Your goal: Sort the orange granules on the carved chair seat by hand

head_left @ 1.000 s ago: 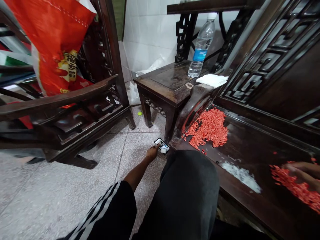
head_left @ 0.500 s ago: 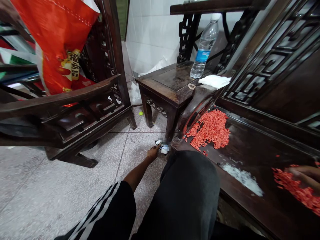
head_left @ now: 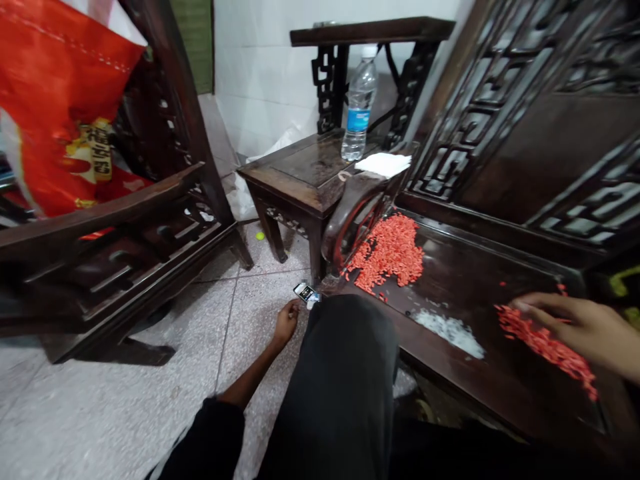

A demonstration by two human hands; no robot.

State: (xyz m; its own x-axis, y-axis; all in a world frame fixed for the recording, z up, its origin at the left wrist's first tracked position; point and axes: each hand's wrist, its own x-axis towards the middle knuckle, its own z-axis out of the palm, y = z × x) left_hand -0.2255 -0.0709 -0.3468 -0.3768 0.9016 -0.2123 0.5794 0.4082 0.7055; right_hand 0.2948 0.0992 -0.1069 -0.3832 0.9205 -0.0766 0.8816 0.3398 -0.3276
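My left hand [head_left: 287,320] is low over the speckled floor, its fingers curled with nothing visible in them. Right by its fingertips is a phone [head_left: 305,292] with a lit screen, partly blurred, close to the small table's leg. At the right, my right hand [head_left: 575,327] lies over a strip of small red pieces [head_left: 545,353] on the dark wooden bench. Its thumb and fingers come together at the upper end of that strip; what is between them is hidden. A bigger heap of red pieces [head_left: 393,250] and a patch of white pieces [head_left: 450,331] lie farther left on the bench.
A water bottle [head_left: 357,110] and white paper [head_left: 383,164] stand and lie on the small wooden table [head_left: 290,173]. A carved chair [head_left: 190,180] at left carries a red bag [head_left: 55,100]. My knee [head_left: 355,353] is between floor and bench. A yellow-green round thing [head_left: 259,236] is on the floor.
The view has swung right, so more of my right hand shows. My left hand has drawn slightly back from the phone, which stays near the table leg.
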